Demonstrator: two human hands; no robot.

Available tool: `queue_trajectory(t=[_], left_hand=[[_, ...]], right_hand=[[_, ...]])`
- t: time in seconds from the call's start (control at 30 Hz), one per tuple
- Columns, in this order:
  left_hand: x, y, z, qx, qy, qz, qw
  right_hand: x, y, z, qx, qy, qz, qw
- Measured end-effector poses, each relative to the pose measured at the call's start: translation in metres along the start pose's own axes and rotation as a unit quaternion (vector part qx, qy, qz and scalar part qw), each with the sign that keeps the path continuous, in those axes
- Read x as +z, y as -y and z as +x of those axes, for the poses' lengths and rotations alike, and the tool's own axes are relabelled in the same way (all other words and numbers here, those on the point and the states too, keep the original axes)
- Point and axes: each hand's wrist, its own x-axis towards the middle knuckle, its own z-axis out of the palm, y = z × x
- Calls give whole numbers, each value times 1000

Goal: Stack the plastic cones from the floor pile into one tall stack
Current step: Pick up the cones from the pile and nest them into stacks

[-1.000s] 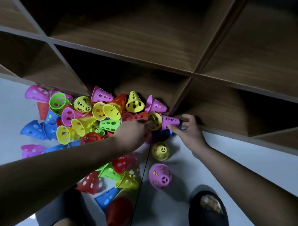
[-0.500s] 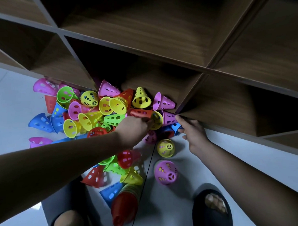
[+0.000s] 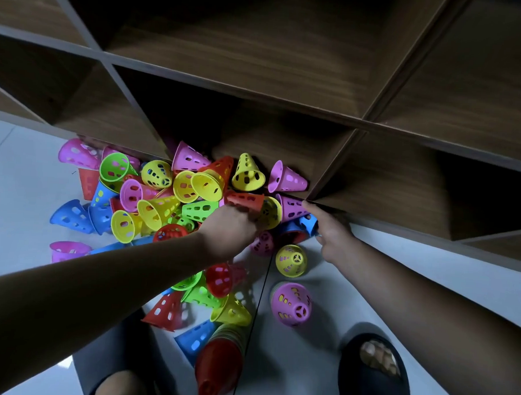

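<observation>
Your left hand (image 3: 228, 230) grips red cone (image 3: 244, 201) at frame centre, atop cone pile (image 3: 163, 205) lying centre-left by shelf (image 3: 228, 87). Your right hand (image 3: 332, 233) touches purple cone (image 3: 291, 207); cannot tell grip. Cones probably light, stiff, slick: hold near wide rim.

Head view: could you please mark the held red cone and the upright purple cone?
held red cone (image 3: 247, 200), head view, its side wall.
upright purple cone (image 3: 289, 301), head view, its side wall.

left hand (image 3: 228, 228) grips orange cone (image 3: 245, 201) above cone pile (image 3: 157, 210) | right hand (image 3: 331, 230) touches purple cone (image 3: 291, 207) beside shelf (image 3: 403, 185), grip possibly loose, unclear | red-topped stack (image 3: 219, 365) lies on floor (image 3: 305, 363)
</observation>
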Motion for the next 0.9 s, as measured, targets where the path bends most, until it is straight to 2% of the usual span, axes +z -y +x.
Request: queue_trajectory(t=[0.07, 0.2, 0.37, 0.47, 0.6, 0.73, 0.83, 0.9], left_hand=[[4, 2, 2, -4, -6, -1, 1000], [-5, 5, -5, -27, -74, -66, 995], [-19, 3, -19, -62, -148, -198, 967], [-34, -5, -29, -84, -168, -339, 922], [-51, -20, -37, -122, -190, -418, 880], [-51, -38, -39, -240, -127, -591, 760], [-44, -43, -45, -274, -107, -632, 716], [-43, -40, -51, -299, -114, -645, 694]], right_hand=[[5, 3, -3, 18, 15, 5, 1000], [2, -2, -4, 29, 20, 10, 999], [-19, -16, -11, 5, -34, 38, 999], [-33, -19, -22, -44, -66, 65, 995], [-51, -21, -44, -83, -60, 102, 990], [-61, -19, -75, -169, -80, 104, 977], [-64, -22, -93, -253, -118, 33, 960], [-66, -27, -99, -289, -115, -44, 949]])
